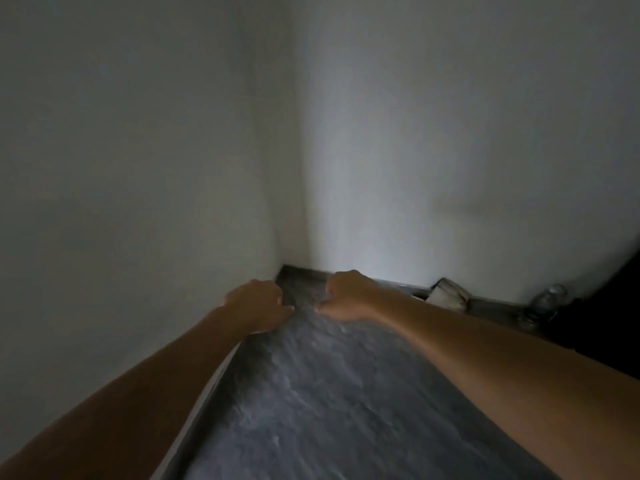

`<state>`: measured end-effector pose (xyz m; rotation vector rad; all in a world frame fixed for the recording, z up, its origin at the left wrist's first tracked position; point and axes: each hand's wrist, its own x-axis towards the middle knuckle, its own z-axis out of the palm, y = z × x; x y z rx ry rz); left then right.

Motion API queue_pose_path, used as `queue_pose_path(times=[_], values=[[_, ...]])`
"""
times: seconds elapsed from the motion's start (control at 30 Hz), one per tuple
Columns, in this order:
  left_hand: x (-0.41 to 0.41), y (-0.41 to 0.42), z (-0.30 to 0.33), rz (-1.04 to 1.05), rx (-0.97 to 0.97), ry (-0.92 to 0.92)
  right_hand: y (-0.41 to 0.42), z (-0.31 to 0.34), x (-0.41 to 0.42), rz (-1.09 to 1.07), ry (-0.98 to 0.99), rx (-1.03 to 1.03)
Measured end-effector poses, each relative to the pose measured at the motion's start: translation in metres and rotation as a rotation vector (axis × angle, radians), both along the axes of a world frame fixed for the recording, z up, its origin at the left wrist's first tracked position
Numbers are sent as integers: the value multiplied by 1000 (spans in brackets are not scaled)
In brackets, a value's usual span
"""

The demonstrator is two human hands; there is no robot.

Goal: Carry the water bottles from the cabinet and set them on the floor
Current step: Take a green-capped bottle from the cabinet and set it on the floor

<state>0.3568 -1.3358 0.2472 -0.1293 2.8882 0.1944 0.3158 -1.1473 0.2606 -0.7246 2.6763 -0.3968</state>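
A large grey surface (332,393) with a rippled, glossy skin like plastic film runs from the bottom of the view to the wall corner; it looks like a wrapped pack of water bottles, though no single bottle shows through it. My left hand (258,301) curls over its far left edge. My right hand (348,296) is curled on its far end, thumb and fingers pinching the film. Both forearms stretch along the pack's sides. A clear plastic bottle (550,297) lies low by the right wall.
Two pale walls meet in a corner (298,202) straight ahead, with a dark strip along their base. A white crumpled object (446,294) rests against the right wall. A dark shape (609,306) fills the right edge. The light is dim.
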Motion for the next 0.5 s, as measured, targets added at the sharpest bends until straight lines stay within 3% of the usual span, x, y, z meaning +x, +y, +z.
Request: queue_pose_path(times=[0.23, 0.5], values=[[-73, 112, 3, -271, 43, 27, 120, 0, -18, -325, -12, -6], [-119, 249, 13, -514, -3, 44, 244, 6, -2, -557, 14, -8]])
